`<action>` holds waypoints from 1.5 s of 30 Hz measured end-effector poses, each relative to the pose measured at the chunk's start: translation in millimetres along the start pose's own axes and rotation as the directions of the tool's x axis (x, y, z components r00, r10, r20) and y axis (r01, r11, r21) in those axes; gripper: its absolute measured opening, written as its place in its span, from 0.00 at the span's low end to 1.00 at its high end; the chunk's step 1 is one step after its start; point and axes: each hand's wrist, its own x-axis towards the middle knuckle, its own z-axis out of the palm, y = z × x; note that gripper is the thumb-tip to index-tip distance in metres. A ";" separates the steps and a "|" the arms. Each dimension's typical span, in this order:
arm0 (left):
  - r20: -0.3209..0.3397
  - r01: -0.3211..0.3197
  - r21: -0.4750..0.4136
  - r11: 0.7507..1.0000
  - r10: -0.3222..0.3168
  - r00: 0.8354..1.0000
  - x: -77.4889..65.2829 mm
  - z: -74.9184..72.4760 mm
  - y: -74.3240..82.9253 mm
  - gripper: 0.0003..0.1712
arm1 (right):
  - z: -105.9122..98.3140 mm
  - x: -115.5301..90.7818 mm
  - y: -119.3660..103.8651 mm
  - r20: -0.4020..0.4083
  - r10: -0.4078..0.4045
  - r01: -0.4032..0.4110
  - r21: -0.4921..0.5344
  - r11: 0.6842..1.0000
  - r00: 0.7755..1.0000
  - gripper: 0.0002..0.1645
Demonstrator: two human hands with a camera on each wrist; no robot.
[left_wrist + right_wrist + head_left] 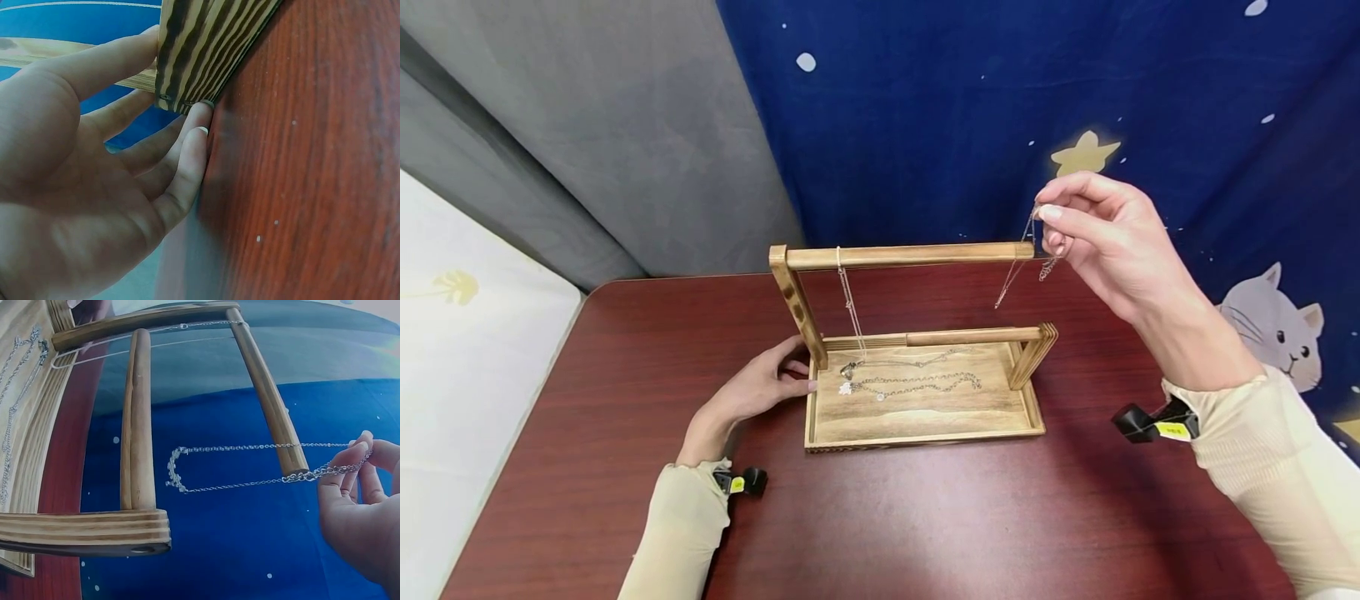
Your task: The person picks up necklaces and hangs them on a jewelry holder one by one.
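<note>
My right hand [1108,250] pinches a thin silver necklace [250,447] between thumb and fingertips, at the free right end of the upper bar [917,255]. In the right wrist view its chain runs past both sides of the bar end, with a beaded pendant part [174,469] at the far loop. At the left end of the wooden jewelry stand [925,423], my left hand [763,385] holds the tray's corner, thumb on the edge and fingers round behind it. Another necklace [851,308] hangs near the upper bar's left end, its pendant down at the tray.
Silver chains [917,387] with small charms lie in the stand's tray. A shorter, lower bar [973,336] rises on a post at the right. The stand is on a dark red table [865,517]; blue and grey curtains [925,117] hang close behind.
</note>
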 end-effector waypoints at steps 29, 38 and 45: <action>0.002 -0.012 -0.001 1.000 0.012 1.000 -1.9 0.2 -4.5 0.39 | 17.1 0.8 10.8 0.048 0.030 -0.030 -0.008 1.000 0.998 0.10; -0.002 -0.025 -0.006 1.000 0.025 1.000 -1.2 -1.3 -5.6 0.38 | 24.8 0.5 15.2 0.083 0.053 -0.053 -0.001 0.999 0.995 0.13; -0.003 -0.027 0.005 1.000 0.027 1.000 -1.3 -0.8 -4.5 0.37 | 30.7 1.3 19.0 0.107 0.078 -0.074 -0.036 0.997 0.991 0.16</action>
